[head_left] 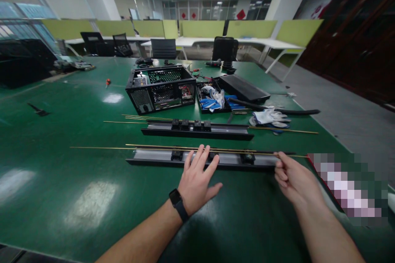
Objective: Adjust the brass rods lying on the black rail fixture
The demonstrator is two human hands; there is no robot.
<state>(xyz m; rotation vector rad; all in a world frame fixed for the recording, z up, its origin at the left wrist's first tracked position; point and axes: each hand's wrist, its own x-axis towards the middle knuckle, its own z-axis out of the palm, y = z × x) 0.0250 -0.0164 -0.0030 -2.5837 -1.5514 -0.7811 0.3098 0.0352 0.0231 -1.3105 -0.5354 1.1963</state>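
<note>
My left hand [199,178], wearing a dark watch [175,198], lies with fingers spread over the nearer black channel [160,164]. Its fingertips reach thin brass rods [101,147] running lengthwise along that channel. At the channel's right end, my right hand [294,181] is closed, thumb and forefinger pinching a thin brass rod that sticks out to the right. Small black blocks [247,157] sit in the channel's pale inside; one is partly hidden by my left fingers. Behind lies a second black channel [197,134] with several similar blocks and more brass rods.
An opened black computer case [143,92] stands behind the channels. To its right are a black tray [216,109] with gloves, a black panel [243,88], white gloves [270,117] and a black tube [293,111]. A blurred-out flat item [345,185] lies at right.
</note>
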